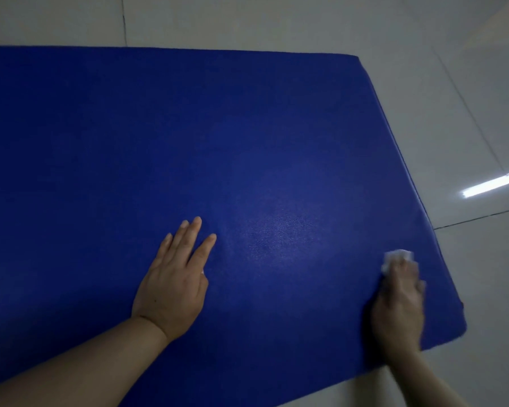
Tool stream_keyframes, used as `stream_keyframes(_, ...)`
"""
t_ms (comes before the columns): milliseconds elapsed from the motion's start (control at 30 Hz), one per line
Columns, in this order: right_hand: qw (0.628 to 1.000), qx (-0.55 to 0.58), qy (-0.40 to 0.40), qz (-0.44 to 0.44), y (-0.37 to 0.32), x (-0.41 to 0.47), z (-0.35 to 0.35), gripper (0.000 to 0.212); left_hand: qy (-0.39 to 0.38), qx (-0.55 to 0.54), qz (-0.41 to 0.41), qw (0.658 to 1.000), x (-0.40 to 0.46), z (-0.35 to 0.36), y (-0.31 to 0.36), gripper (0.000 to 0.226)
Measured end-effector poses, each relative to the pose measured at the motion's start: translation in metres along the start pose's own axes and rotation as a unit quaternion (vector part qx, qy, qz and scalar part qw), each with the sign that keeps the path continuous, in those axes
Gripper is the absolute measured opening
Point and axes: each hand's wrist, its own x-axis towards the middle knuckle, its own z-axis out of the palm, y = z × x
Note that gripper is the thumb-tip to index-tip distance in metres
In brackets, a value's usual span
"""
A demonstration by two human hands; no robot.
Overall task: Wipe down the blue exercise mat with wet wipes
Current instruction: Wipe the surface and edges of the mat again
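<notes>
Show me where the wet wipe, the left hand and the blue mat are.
wet wipe (397, 256): head view, white part beyond the fingers.
left hand (174, 286): head view, back of hand.
blue mat (159, 127): head view, bare top surface.

No words, labels, brand marks, numbers or signs could be read anywhere in the view.
</notes>
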Motion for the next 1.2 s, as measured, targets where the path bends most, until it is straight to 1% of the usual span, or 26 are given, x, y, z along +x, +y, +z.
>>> stream_keyframes(67, 0.988, 0.012, -0.024, -0.152, -0.037, -0.037, 0.014, 0.058, -0.005, 0.003, -0.001, 1.0, 0.0, -0.001, 0.0, 0.057)
stream_keyframes(133, 0.951, 0.016, -0.064, -0.301, -0.067, -0.074, 0.029, 0.061, -0.009, 0.004, -0.002, 1.0, 0.0, -0.002, 0.0, 0.058)
stream_keyframes(200, 0.905, 0.015, -0.121, -0.407, -0.079, -0.092, 0.036, 0.061, -0.013, 0.005, -0.002, 1.0, 0.0, -0.003, 0.001, 0.058)
stream_keyframes(233, 0.892, 0.013, -0.134, -0.433, -0.077, -0.088, 0.034, 0.062, -0.013, 0.005, -0.001, 1.0, 0.0, -0.003, 0.001, 0.057)
stream_keyframes(267, 0.893, 0.009, -0.134, -0.43, -0.07, -0.076, 0.031, 0.066, -0.013, 0.003, 0.001, 1.0, 0.0, -0.004, 0.001, 0.057)
stream_keyframes(300, 0.909, 0.004, -0.125, -0.398, -0.059, -0.06, 0.027, 0.069, -0.013, 0.0, 0.001, 1.0, 0.001, -0.004, 0.0, 0.057)
stream_keyframes(333, 0.935, 0.004, -0.103, -0.34, -0.045, -0.042, 0.021, 0.069, -0.01, -0.002, 0.0, 1.0, 0.001, -0.003, 0.0, 0.057)
stream_keyframes(367, 0.962, 0.005, -0.078, -0.263, -0.028, -0.02, 0.014, 0.066, -0.008, -0.004, 0.0, 1.0, 0.001, -0.003, 0.0, 0.056)
stream_keyframes(400, 0.983, 0.0, -0.054, -0.177, -0.01, 0.002, 0.006, 0.062, -0.006, -0.004, 0.0, 1.0, 0.001, -0.003, 0.0, 0.056)
stream_keyframes(433, 0.995, -0.009, -0.038, -0.097, 0.008, 0.022, -0.001, 0.061, -0.006, -0.006, 0.001, 1.0, 0.001, -0.003, 0.001, 0.056)
stream_keyframes(467, 0.999, -0.019, -0.029, -0.033, 0.022, 0.039, -0.006, 0.06, -0.007, -0.008, 0.001, 1.0, 0.001, -0.003, 0.001, 0.056)
stream_keyframes(533, 0.998, -0.018, -0.014, 0.06, 0.034, 0.062, -0.01, 0.058, -0.008, -0.009, 0.0, 1.0, 0.001, -0.002, 0.001, 0.057)
stream_keyframes(600, 0.993, -0.003, 0.011, 0.118, 0.023, 0.073, -0.006, 0.056, -0.008, -0.007, -0.005, 1.0, 0.001, -0.001, 0.001, 0.057)
stream_keyframes(633, 0.992, 0.0, 0.016, 0.124, 0.012, 0.073, -0.004, 0.057, -0.009, -0.004, -0.004, 1.0, 0.001, -0.001, 0.001, 0.057)
stream_keyframes(667, 0.995, -0.002, 0.011, 0.101, -0.001, 0.07, 0.0, 0.058, -0.011, -0.004, -0.003, 1.0, 0.002, -0.002, 0.001, 0.056)
stream_keyframes(700, 0.999, -0.004, 0.0, 0.042, -0.014, 0.061, 0.004, 0.059, -0.015, -0.009, -0.003, 1.0, 0.002, -0.002, 0.001, 0.056)
stream_keyframes(733, 0.999, 0.002, -0.019, -0.045, -0.027, 0.049, 0.01, 0.059, -0.019, -0.016, -0.004, 1.0, 0.002, -0.003, 0.001, 0.056)
stream_keyframes(800, 0.974, 0.01, -0.076, -0.212, -0.046, 0.022, 0.02, 0.055, -0.011, -0.029, -0.001, 1.0, 0.004, -0.005, 0.001, 0.056)
stream_keyframes(833, 0.962, 0.009, -0.098, -0.253, -0.05, 0.013, 0.023, 0.053, -0.003, -0.041, 0.005, 0.999, 0.007, -0.005, 0.001, 0.055)
stream_keyframes(867, 0.958, 0.013, -0.111, -0.263, -0.052, 0.009, 0.023, 0.052, 0.005, -0.057, 0.013, 0.998, 0.012, -0.006, 0.002, 0.052)
stream_keyframes(933, 0.96, 0.023, -0.114, -0.253, -0.05, 0.01, 0.023, 0.052, 0.017, -0.071, 0.026, 0.997, 0.032, -0.011, 0.002, 0.04)
stream_keyframes(1000, 0.96, 0.032, -0.115, -0.252, -0.049, 0.013, 0.021, 0.051, 0.031, -0.058, 0.013, 0.998, 0.069, -0.019, 0.001, 0.03)
stream_keyframes(1033, 0.96, 0.037, -0.117, -0.253, -0.05, 0.013, 0.02, 0.05, 0.034, -0.055, -0.003, 0.998, 0.088, -0.022, 0.001, 0.033)
stream_keyframes(1067, 0.959, 0.043, -0.117, -0.253, -0.051, 0.013, 0.02, 0.05, 0.03, -0.049, -0.015, 0.998, 0.106, -0.024, 0.0, 0.041)
stream_keyframes(1133, 0.956, 0.043, -0.115, -0.267, -0.047, 0.013, 0.023, 0.05, 0.009, -0.009, -0.027, 1.0, 0.13, -0.023, -0.002, 0.055)
stream_keyframes(1200, 0.961, 0.018, -0.086, -0.263, -0.033, 0.026, 0.02, 0.051, 0.001, 0.021, -0.028, 0.999, 0.136, -0.018, -0.005, 0.06)
